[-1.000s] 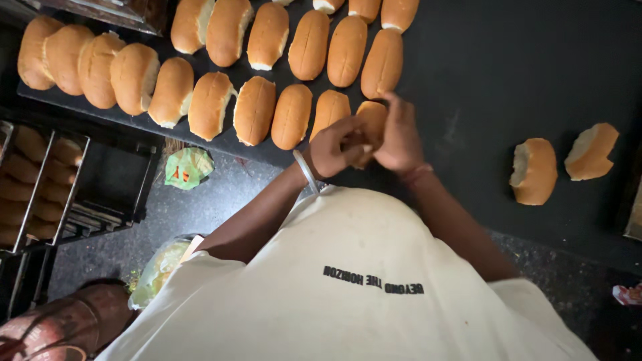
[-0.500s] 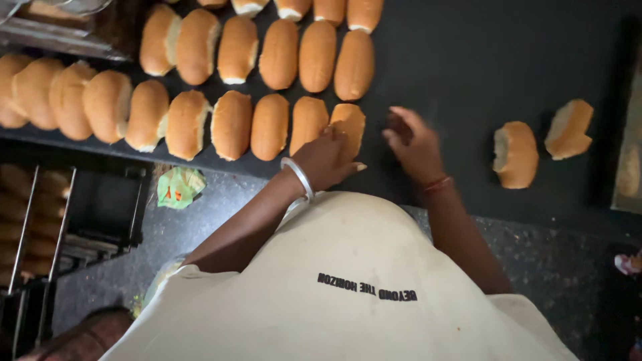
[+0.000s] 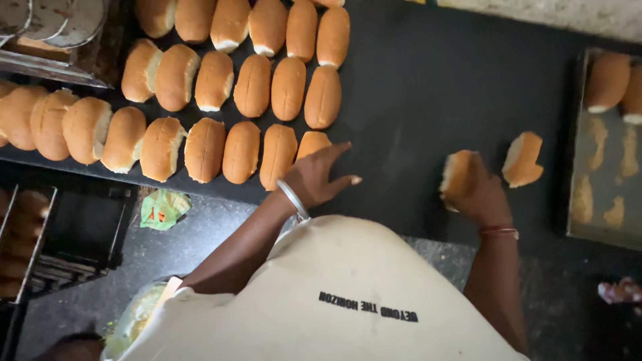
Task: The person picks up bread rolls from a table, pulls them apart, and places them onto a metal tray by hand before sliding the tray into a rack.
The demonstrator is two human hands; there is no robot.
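Observation:
Rows of golden oblong bread buns lie side by side on a black worktop. My left hand, with a metal bangle at the wrist, rests fingers apart on the end bun of the nearest row. Off to the right, my right hand closes over a loose bun. A second loose bun lies just to the right of it, apart from my hand.
A metal baking tray with two buns at its top stands at the right edge. Racks of more buns sit low on the left. A green wrapper lies on the speckled floor. Round metal lids are top left.
Both hands were together on the last bun of the near row. My right hand has moved right and closed on a loose bun; my left hand stays by the row's end bun.

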